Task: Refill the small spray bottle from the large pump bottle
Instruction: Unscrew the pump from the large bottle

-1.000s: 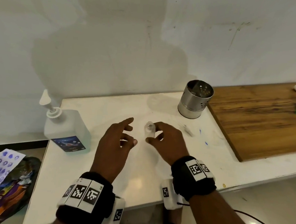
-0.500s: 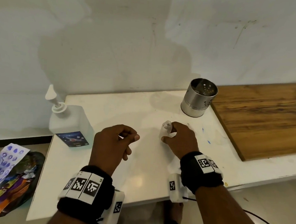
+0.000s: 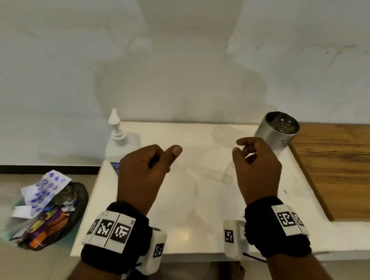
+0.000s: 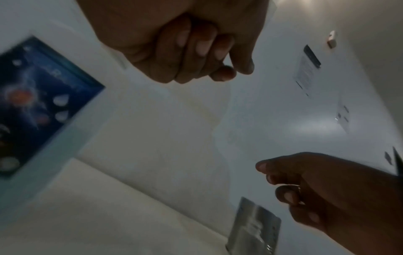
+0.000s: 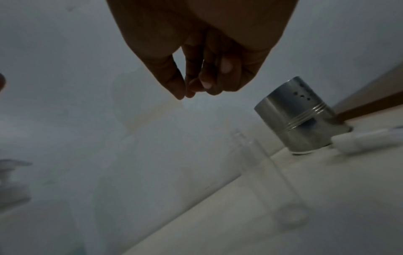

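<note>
The small clear spray bottle [image 3: 228, 175] stands upright and uncapped on the white table [image 3: 195, 231], half hidden behind my right hand [image 3: 244, 150]. In the right wrist view the bottle [image 5: 266, 181] stands below my loosely curled right hand [image 5: 196, 89], which touches nothing. The large pump bottle [image 3: 116, 148] with a blue label [image 4: 39, 107] stands at the table's back left corner. My left hand [image 3: 161, 160] hovers just in front of it, its fingers [image 4: 196, 48] curled into the palm and the thumb out, holding nothing.
A perforated steel cup [image 3: 277, 134] stands at the back right, by a wooden board [image 3: 340, 166]. A white spray cap [image 5: 370, 139] lies on the table beside the cup. A bag of rubbish [image 3: 49, 213] sits on the floor to the left.
My right hand has let go of the small bottle and lifted above it. My left hand has risen and closed further, now in front of the pump bottle.
</note>
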